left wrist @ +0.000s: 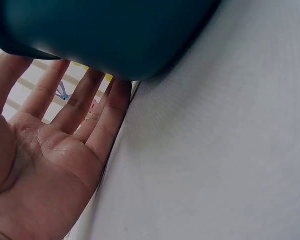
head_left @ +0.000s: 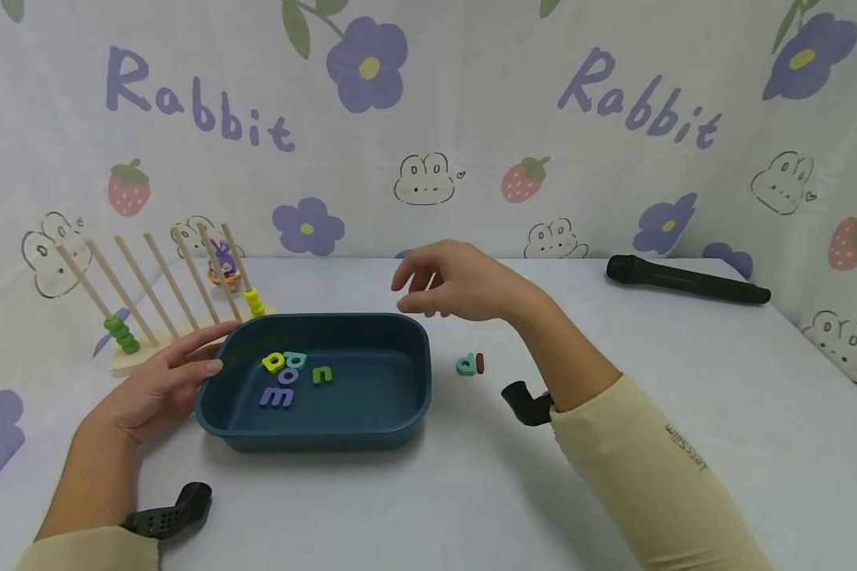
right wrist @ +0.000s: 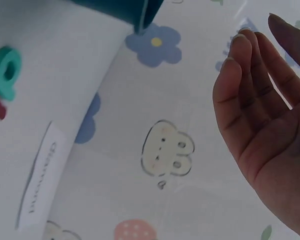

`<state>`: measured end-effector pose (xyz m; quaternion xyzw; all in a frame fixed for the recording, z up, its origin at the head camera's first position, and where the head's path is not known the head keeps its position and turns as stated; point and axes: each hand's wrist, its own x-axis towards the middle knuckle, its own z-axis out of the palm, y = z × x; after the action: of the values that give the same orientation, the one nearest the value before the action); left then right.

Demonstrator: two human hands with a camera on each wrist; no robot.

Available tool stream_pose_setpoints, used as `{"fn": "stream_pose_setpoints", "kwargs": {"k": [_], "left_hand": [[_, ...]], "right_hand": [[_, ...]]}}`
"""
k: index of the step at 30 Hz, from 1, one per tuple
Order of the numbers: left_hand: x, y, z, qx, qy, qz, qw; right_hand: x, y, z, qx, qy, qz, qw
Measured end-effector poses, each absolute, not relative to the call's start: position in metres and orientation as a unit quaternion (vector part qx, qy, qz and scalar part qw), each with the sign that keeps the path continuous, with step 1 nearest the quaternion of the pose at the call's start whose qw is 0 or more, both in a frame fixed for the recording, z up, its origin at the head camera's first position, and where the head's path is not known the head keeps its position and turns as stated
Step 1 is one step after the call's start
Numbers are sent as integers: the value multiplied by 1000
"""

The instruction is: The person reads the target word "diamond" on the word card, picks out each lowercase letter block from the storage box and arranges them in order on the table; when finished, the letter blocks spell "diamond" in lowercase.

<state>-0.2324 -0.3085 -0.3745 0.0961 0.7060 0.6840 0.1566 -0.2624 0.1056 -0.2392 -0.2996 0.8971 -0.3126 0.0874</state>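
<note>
Rabbit-print cloth (head_left: 428,95) hangs behind a white table (head_left: 721,381), whose far edge runs along it. Near the table's far left corner stands a wooden peg rack (head_left: 171,281) with green beads (head_left: 122,336) and yellow beads (head_left: 254,302); a black microphone (head_left: 689,280) lies towards the far right corner.

Judging by how the letters lie, the work is partly along: five are inside the blue tub (head_left: 371,388), two outside. Within, towards the tub's left end, are a yellow letter (head_left: 274,369), a teal letter (head_left: 303,358), a purple o (head_left: 282,376), a purple m (head_left: 277,392) and a green n (head_left: 322,370); the yellow and teal ones could each be an a or a d, too small to settle. Just beyond the tub's right edge, on the table, a teal d (head_left: 473,363) and a red bar (head_left: 480,363) sit side by side, seemingly the remainder. A paper strip (right wrist: 39,175) printed "diamond" lies near the table's far edge.

The left hand (head_left: 167,385) rests stretched fingers against the tub's left end, without wrapping round it. The right hand (head_left: 457,281), fingers loosely bent and holding nothing, hovers by the tub's far right corner.
</note>
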Motion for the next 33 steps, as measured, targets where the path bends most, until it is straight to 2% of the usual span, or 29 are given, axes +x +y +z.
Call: {"fn": "stream_pose_setpoints", "kwargs": {"k": [15, 23, 33], "left_hand": [[-232, -308, -374, 87, 711, 681, 150], [-233, -304, -372, 84, 718, 674, 151], [-231, -305, -372, 89, 708, 683, 156]], "right_hand": [[-279, 28, -227, -368, 884, -263, 118], [-283, -2, -237, -380, 881, -237, 154], [-287, -44, -260, -406, 884, -162, 167]]}}
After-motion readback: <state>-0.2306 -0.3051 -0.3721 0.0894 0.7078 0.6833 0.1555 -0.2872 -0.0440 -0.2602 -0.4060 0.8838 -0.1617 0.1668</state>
